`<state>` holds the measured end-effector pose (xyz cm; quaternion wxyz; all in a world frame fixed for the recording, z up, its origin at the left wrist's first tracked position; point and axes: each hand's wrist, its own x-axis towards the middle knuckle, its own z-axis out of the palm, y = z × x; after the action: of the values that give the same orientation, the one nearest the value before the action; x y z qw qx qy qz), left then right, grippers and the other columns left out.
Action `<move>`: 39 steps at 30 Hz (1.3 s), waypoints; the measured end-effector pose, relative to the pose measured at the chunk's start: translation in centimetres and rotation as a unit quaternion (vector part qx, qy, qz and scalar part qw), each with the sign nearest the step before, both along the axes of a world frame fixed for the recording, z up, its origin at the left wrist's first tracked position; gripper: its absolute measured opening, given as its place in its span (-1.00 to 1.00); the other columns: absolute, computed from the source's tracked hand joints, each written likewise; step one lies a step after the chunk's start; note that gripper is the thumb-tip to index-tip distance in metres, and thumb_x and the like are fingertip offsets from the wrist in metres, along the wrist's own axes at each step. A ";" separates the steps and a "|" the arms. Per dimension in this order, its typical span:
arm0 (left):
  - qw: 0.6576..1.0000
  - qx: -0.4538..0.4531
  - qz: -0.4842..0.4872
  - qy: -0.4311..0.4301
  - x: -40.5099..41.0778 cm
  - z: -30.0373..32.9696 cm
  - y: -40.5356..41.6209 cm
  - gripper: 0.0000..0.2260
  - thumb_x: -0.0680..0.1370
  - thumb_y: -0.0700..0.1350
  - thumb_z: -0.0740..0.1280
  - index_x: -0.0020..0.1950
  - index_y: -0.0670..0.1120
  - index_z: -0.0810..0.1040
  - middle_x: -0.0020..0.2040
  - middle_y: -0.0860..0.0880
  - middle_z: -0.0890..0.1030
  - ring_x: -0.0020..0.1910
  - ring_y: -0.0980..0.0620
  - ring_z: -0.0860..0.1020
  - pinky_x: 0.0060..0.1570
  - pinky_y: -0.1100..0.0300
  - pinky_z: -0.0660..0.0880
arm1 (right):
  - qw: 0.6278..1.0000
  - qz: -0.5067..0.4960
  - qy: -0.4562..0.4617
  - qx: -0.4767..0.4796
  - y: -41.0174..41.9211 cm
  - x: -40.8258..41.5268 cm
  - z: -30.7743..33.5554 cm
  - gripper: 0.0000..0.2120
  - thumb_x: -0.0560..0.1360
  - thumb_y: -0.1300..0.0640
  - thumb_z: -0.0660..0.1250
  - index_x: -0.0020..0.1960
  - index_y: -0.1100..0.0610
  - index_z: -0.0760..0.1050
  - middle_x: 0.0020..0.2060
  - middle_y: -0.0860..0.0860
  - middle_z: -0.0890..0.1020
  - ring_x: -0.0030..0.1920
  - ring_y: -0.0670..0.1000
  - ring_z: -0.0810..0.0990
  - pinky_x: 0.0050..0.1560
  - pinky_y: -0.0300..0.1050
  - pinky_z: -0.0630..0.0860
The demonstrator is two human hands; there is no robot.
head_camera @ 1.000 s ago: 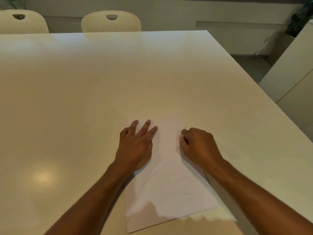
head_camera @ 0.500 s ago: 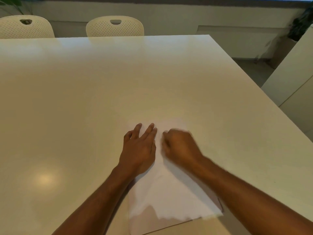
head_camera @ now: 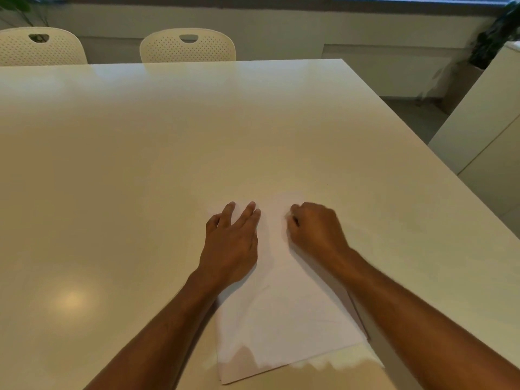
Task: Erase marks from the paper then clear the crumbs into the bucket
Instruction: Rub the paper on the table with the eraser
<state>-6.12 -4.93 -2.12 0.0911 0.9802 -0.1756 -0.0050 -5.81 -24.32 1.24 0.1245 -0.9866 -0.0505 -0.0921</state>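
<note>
A white sheet of paper (head_camera: 284, 313) lies on the cream table (head_camera: 174, 153) near its front edge. My left hand (head_camera: 232, 243) rests flat on the sheet's upper left part, fingers spread, pinning it down. My right hand (head_camera: 316, 229) is curled into a fist on the sheet's upper right part, pinching a small pale eraser (head_camera: 289, 216) against the paper; only a sliver of it shows at the fingertips. I can make out no marks or crumbs on the sheet. No bucket is in view.
Two cream perforated chairs (head_camera: 188, 46) (head_camera: 39, 47) stand at the table's far edge. A white cabinet (head_camera: 484, 128) stands to the right, past the table's right edge, with a dark plant (head_camera: 492, 35) behind it.
My right hand swept left across the top of the paper, then back to the right. The left hand stayed pressed on the sheet. The camera tilted slightly.
</note>
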 end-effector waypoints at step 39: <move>0.986 0.076 -0.067 0.136 -3.0 1.7 8.1 0.12 0.30 0.67 0.00 0.61 0.01 -0.28 0.58 0.09 -0.41 0.52 0.03 -0.46 0.51 -0.20 -0.31 | 0.999 0.045 -0.006 0.026 4.9 -2.6 -0.5 -0.80 0.54 0.12 0.17 -0.24 0.12 0.45 -0.37 -0.02 0.46 -0.32 0.08 0.48 -0.32 -0.10 0.28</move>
<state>-9.08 3.16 -0.39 0.0392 0.9606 -0.2255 -0.1576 -8.39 -19.38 0.72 0.1533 -0.9793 -0.0929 -0.0937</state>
